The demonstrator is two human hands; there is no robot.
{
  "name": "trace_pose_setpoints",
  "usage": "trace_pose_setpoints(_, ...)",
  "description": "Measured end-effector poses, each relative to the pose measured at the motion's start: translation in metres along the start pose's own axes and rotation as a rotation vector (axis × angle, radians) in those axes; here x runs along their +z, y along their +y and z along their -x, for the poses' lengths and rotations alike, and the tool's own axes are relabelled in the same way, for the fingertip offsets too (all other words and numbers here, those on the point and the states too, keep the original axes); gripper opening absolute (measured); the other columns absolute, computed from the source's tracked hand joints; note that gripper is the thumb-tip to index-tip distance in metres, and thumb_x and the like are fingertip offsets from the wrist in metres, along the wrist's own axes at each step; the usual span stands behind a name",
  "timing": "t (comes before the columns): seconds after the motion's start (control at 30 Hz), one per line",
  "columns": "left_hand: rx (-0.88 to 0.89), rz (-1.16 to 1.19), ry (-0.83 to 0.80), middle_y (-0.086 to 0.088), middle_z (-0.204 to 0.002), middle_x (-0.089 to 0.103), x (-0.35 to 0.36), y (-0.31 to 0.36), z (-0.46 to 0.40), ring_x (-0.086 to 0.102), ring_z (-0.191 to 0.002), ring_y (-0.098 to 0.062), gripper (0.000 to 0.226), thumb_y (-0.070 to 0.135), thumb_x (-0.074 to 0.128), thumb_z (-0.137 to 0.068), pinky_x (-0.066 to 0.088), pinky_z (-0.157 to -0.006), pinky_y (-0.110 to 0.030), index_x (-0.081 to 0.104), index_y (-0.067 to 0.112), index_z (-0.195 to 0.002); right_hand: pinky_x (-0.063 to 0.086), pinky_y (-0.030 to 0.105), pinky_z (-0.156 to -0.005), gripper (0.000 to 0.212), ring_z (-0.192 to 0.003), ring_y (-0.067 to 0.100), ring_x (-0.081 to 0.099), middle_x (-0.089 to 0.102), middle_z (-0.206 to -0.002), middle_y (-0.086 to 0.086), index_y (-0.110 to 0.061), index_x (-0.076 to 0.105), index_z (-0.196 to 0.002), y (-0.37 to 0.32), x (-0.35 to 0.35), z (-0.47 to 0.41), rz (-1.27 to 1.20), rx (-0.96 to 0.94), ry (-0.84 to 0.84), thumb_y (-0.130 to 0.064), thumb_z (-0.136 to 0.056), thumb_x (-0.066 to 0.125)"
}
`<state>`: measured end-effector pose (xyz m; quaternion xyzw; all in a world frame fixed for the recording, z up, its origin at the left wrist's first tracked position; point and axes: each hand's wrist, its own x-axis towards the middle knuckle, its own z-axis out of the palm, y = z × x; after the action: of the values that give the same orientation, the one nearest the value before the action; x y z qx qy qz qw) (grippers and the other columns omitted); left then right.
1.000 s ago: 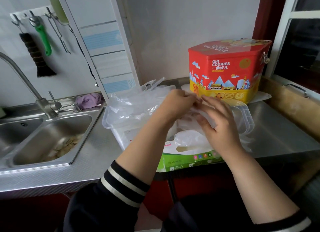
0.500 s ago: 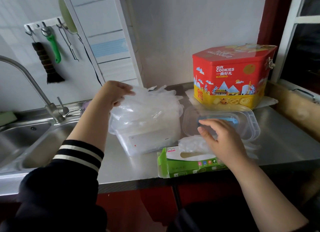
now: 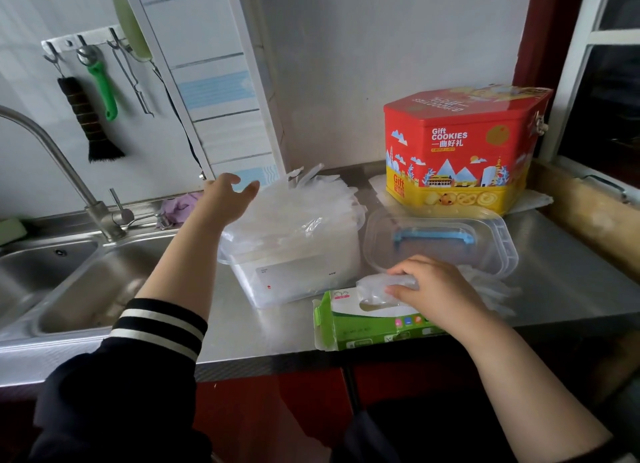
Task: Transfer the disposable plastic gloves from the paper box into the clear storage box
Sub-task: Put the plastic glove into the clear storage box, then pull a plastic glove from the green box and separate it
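A brushed stainless steel counter (image 3: 571, 289) is seen, on which a clear storage box (image 3: 294, 272) of rigid, faintly frosted plastic stands, rectangular with rounded corners. It is heaped above its rim with thin, crinkled, translucent disposable gloves (image 3: 298, 206), their flat finger shapes fanning out toward the back wall. The left hand (image 3: 225, 199) is held at the left edge of that heap with its fingers spread and relaxed, nothing being gripped; whether the film is touched cannot be told. In front of the storage box lies a green and white paper box (image 3: 363, 327), a flat carton with one end flap open and an oval slot cut in its top. A bunched wad of glove film (image 3: 377, 289) rises from that slot and is pinched between the curled fingers and thumb of the right hand (image 3: 436, 289). Just behind this hand, a clear lid (image 3: 491, 241) with a blue handle lies on the counter, and behind it stands a red and yellow cookie tin (image 3: 460, 151) with angled sides.
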<state>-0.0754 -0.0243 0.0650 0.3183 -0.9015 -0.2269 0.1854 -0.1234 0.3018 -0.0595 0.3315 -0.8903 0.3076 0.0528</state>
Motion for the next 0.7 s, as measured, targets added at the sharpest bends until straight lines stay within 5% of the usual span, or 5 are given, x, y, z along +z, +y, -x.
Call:
trace_pose_setpoints(0.2, -0.048, 0.29, 0.046, -0.036, -0.131, 0.047, 0.012, -0.007, 0.002, 0.045, -0.122, -0.051, 0.074, 0.056, 0.035, -0.098, 0.037, -0.101, -0.056, 0.047, -0.011, -0.128, 0.046, 0.032, -0.078, 0.006, -0.09, 0.018, 0.059, 0.067, -0.091, -0.006, -0.018, 0.076, -0.086, 0.001, 0.004, 0.0, -0.062, -0.021, 0.113, -0.021, -0.085, 0.071)
trace_pose_setpoints(0.33, 0.02, 0.215, 0.165, -0.026, -0.129, 0.055, 0.007, 0.005, 0.018, 0.05, -0.12, -0.041, 0.064, 0.054, 0.03, -0.1, 0.038, -0.1, -0.048, 0.053, -0.001, -0.125, 0.046, 0.031, -0.085, 0.011, -0.096, 0.016, 0.059, 0.069, -0.098, -0.004, -0.015, 0.077, -0.092, 0.0, 0.005, -0.002, -0.133, -0.027, 0.177, -0.018, -0.088, 0.068)
trace_pose_setpoints(0.43, 0.292, 0.297, 0.402, -0.004, -0.116, 0.064, 0.004, 0.033, 0.051, 0.059, -0.109, -0.021, 0.036, 0.04, 0.044, -0.101, 0.042, -0.09, -0.025, 0.062, 0.012, -0.116, 0.045, 0.03, -0.093, 0.016, -0.103, 0.016, 0.059, 0.069, -0.105, -0.001, -0.013, 0.076, -0.101, -0.001, 0.006, -0.002, -0.219, -0.017, 0.256, -0.017, -0.09, 0.066)
trace_pose_setpoints(0.6, 0.571, 0.452, 0.042, 0.002, -0.081, 0.071, 0.026, 0.082, 0.116, 0.066, -0.076, -0.013, 0.024, 0.039, 0.055, -0.094, 0.053, -0.075, -0.032, 0.07, 0.021, -0.089, 0.044, 0.018, -0.095, 0.016, -0.103, 0.012, 0.062, 0.068, -0.103, -0.005, -0.008, 0.074, -0.103, -0.005, 0.006, -0.003, -0.451, 0.01, 0.391, -0.011, -0.09, 0.065)
trace_pose_setpoints(0.7, 0.562, 0.415, -0.128, 0.018, -0.078, 0.065, 0.048, 0.09, 0.137, 0.059, -0.068, 0.006, 0.008, 0.027, 0.06, -0.095, 0.046, -0.068, -0.016, 0.066, 0.026, -0.09, 0.041, 0.004, -0.086, 0.012, -0.094, -0.002, 0.06, 0.069, -0.1, -0.004, -0.013, 0.072, -0.098, -0.006, 0.006, -0.003, -0.527, 0.025, 0.463, -0.009, -0.089, 0.065)
